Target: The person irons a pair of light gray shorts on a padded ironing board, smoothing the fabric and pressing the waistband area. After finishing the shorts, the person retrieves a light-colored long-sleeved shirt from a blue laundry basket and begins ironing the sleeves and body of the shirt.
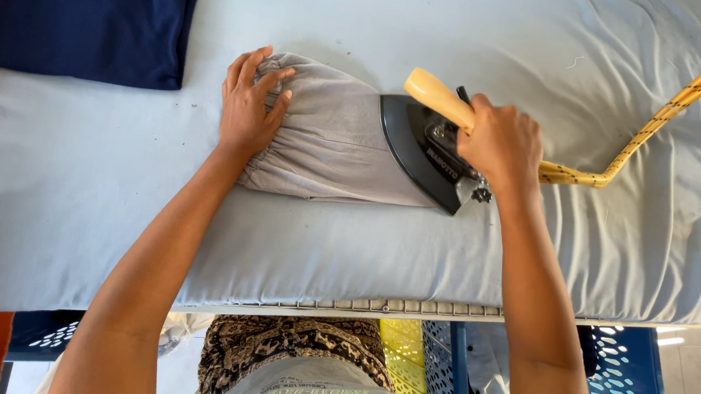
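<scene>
1. At the centre of the padded ironing table, covered in pale blue-grey cloth, lies a grey garment, bunched and gathered at its 9 o'clock end.
2. The left hand lies flat on that gathered end, fingers spread and relaxed, pressing the fabric down without gripping it.
3. The right hand is clenched around the pale wooden handle of a black iron.
4. The iron sits on the garment's 3 o'clock end, its pointed nose toward 9 o'clock, toward the left hand; the two hands are well apart.
5. A yellow braided cord runs from behind the right hand toward 2 o'clock, off the frame edge.
6. Toward 11 o'clock, a folded navy garment with white print lies on the table, well apart from the grey one.
7. At 6 o'clock, below the table edge, yellow and blue perforated plastic crates show beside the person's patterned clothing.
</scene>
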